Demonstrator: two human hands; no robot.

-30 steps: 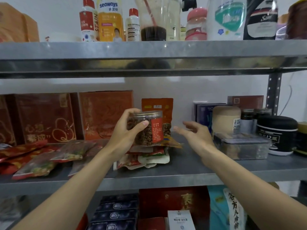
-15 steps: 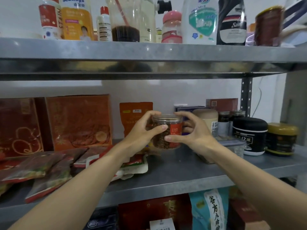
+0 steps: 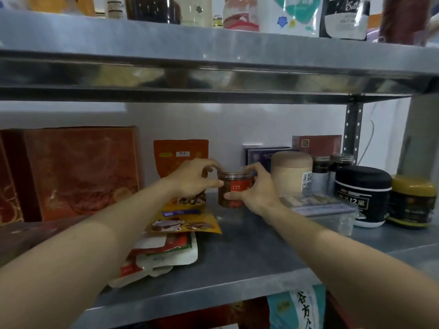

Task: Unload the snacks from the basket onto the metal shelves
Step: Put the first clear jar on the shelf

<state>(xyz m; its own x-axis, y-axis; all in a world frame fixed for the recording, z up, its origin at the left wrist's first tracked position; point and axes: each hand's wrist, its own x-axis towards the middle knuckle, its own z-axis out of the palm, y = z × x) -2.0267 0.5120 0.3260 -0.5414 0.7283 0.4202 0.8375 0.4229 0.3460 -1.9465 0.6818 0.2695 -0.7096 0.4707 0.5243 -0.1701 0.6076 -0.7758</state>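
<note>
mid shelf, back row. small clear plastic jar with red label and brown snack pieces inside [image 3: 234, 192] stands upright on the grey metal middle shelf [image 3: 249, 252], toward the rear wall, its base at the shelf surface; cannot tell whether the full weight is down. left hand [image 3: 193, 180] grips the jar's left side, fingers [image 3: 209, 163] curled over the lid rim, thumb on the wall. right hand [image 3: 255, 188] grips the right side the same way, thumb across the front below the label. both forearms reach in from the bottom edge. just left of the jar and partly behind the left hand, an upright orange stand-up pouch [image 3: 180, 153]. in front of that, a loose stack of flat snack packets in yellow, white and red [image 3: 173, 245]. far left, a large red-orange gift box [image 3: 80, 172] stands on edge. right of the jar: a beige round canister [image 3: 291, 170], a clear lidded plastic box [image 3: 320, 210], a white tub with black lid [image 3: 362, 193], a dark jar with yellow lid [image 3: 413, 200]. the grey metal upper shelf [image 3: 213, 51] carries bottles, blurred.
</note>
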